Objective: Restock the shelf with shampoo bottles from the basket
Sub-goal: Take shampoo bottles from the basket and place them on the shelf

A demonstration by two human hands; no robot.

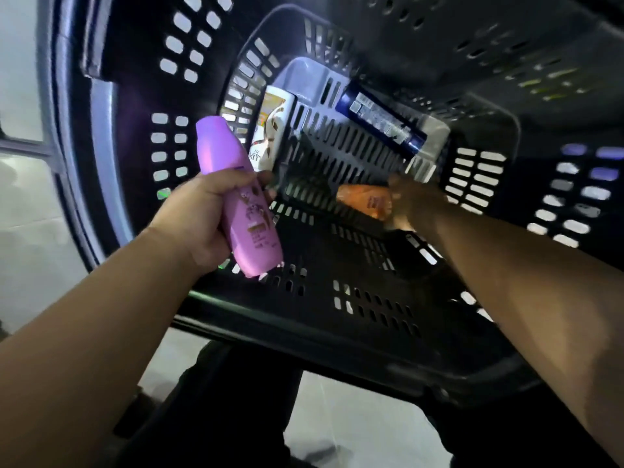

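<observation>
Fingers of the left hand are curled round the middle of a purple plastic shampoo bottle, held clear above the near left part of a black perforated plastic basket, rounded end pointing far. Right hand is down inside the basket at an orange plastic bottle lying on its base; motion blur prevents a finding on whether those fingers are closed on it. Further in lie a white printed bottle at far left and a dark blue labelled bottle at far right, both against a pale grey slotted panel. Assessment: the bottles appear rigid, smooth-skinned and moderately heavy if full. Glossy walls could slip, so a full wrap round the waist, as on the purple one, is judged sounder than a pinch at the cap. Basket base is slotted and uneven. Beneath the near rim a pale floor shows; lighting is dim. No shelf is in view.
</observation>
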